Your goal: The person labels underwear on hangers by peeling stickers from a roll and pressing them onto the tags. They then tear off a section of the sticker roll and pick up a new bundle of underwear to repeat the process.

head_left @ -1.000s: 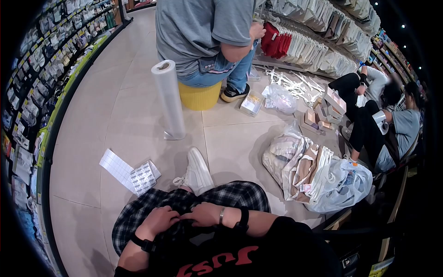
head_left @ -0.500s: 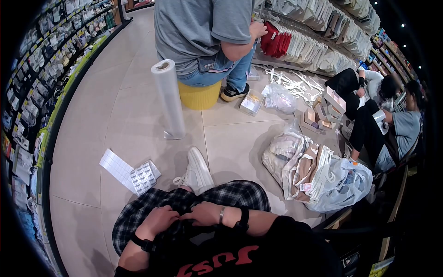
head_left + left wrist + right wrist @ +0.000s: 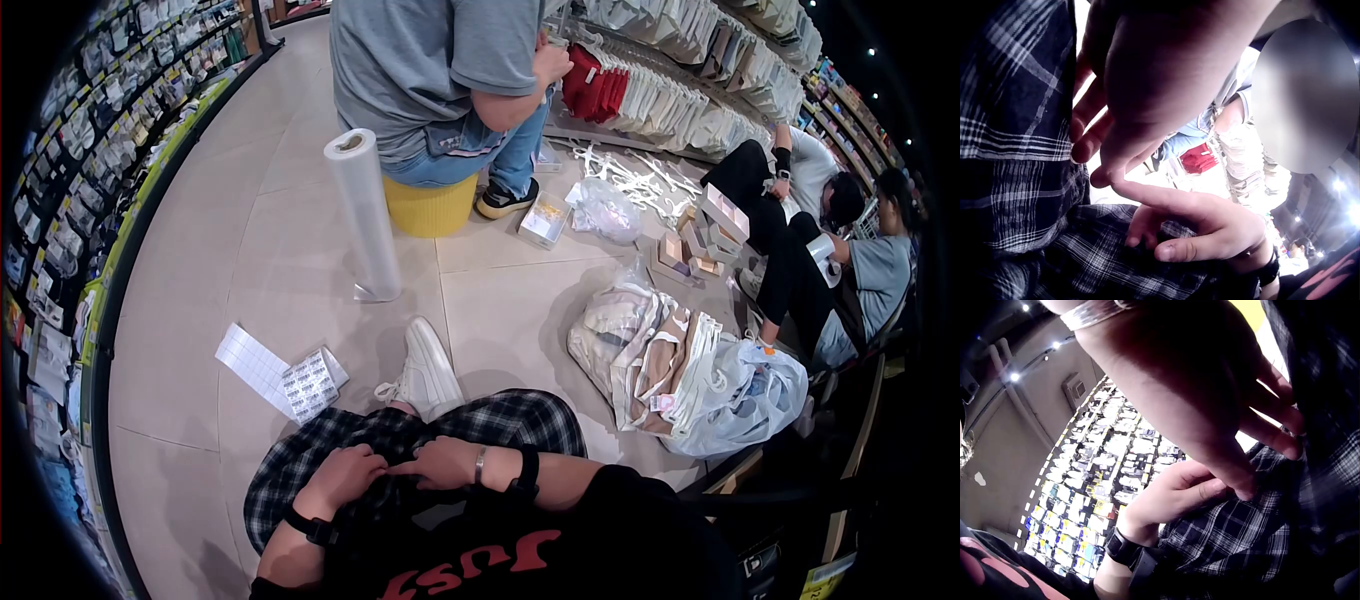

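Both hands lie over the dark plaid cloth (image 3: 530,425) across the lap, holding no object. The left hand (image 3: 348,474) has its fingers loosely bent. From the other side comes the right hand (image 3: 448,463), with a bracelet and a black band on that arm. Its extended index finger (image 3: 1154,195) meets the left hand's fingertips in the left wrist view. In the right wrist view the left thumb (image 3: 1207,489) lies just beside the right hand's fingertips. A white shoe (image 3: 430,375) stands on the floor in front of the knees.
A clear plastic roll (image 3: 362,215) stands upright ahead; label sheets (image 3: 310,385) lie left of the shoe. Bagged clothing (image 3: 650,350) sits at right. A person in grey (image 3: 420,80) sits on a yellow stool (image 3: 430,208) near white hangers (image 3: 635,175). Stocked shelves (image 3: 110,130) line the left.
The two hands stay in place on the lap. At far right, a seated person's arm and head shift, and the person on the stool leans slightly left.
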